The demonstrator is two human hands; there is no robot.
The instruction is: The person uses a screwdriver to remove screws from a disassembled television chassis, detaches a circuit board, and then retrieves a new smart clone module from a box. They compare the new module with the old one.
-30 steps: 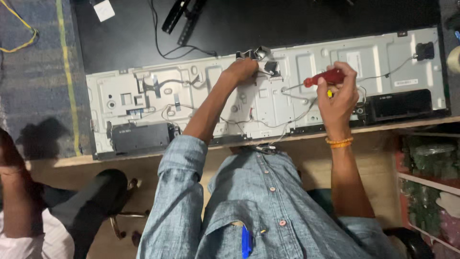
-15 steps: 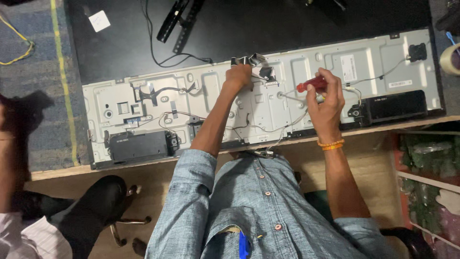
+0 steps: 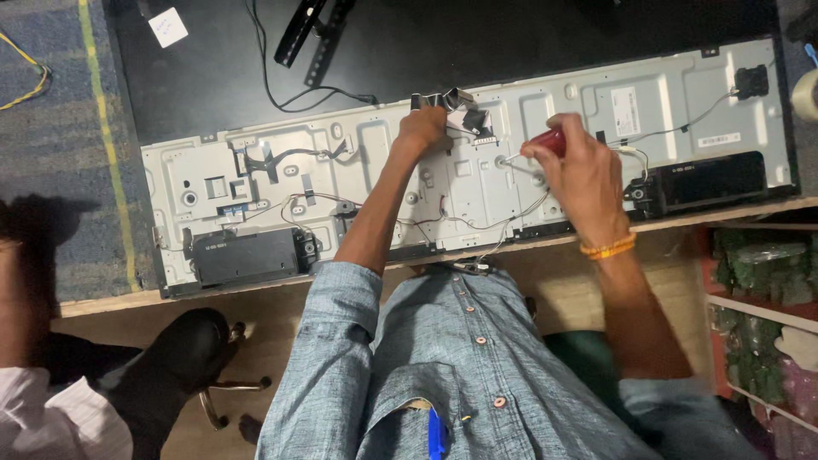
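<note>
A long white metal back panel (image 3: 366,162) of a flat screen lies on the dark table, with thin wires and black speaker boxes along its near edge. My left hand (image 3: 420,129) rests at the panel's upper middle, fingers closed on a small part beside folded silver ribbon cables (image 3: 447,100). My right hand (image 3: 579,175) grips a red-handled screwdriver (image 3: 550,140), its metal tip pointing left onto the panel near a small connector. An orange band circles my right wrist.
A black bracket (image 3: 311,32) and black cable lie on the dark table (image 3: 213,85) behind the panel. A tape roll (image 3: 805,94) sits at the right edge. Another person's arm and a chair are at the lower left. Shelves with green bags stand at the right.
My right hand has turned the screwdriver so its tip now touches the panel left of the hand. The view has shifted downward. My left hand stays at the ribbon cables.
</note>
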